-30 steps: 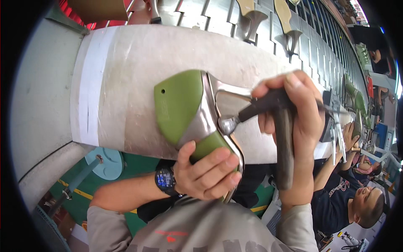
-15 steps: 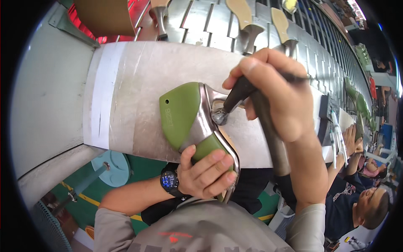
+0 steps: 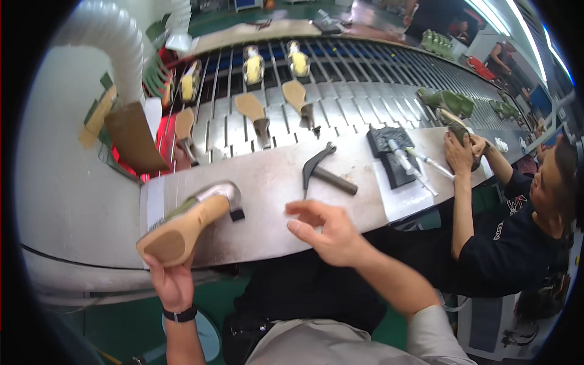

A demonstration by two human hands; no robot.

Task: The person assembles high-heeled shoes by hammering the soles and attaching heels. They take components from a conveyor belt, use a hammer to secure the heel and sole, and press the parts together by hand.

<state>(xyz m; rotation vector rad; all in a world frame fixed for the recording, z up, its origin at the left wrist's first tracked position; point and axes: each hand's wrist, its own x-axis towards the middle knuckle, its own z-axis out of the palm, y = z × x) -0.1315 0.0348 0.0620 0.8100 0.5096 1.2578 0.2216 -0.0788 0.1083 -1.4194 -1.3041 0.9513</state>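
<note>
My left hand [image 3: 172, 285] grips the toe end of a heeled shoe [image 3: 182, 231] at the left of the bench. Its tan sole faces me, and the silvery heel with a black tip points right. A little of the green last shows behind the sole. My right hand [image 3: 331, 232] is over the middle of the bench, holding nothing, its fingers apart and slightly curled. Just beyond it a hammer [image 3: 331, 176] with a curved dark head and a thick dark handle lies on the bench.
Behind the metal bench [image 3: 267, 231] runs a slatted conveyor [image 3: 340, 115] with several soles and shoes on it. A black block [image 3: 389, 149] and syringes [image 3: 404, 164] lie to the right. A co-worker [image 3: 511, 243] handles another shoe there. A grey hose [image 3: 125, 61] hangs at left.
My right hand has let go of the hammer, which now lies on the bench. The shoe has moved left and turned sole towards me. The view now takes in more of the conveyor.
</note>
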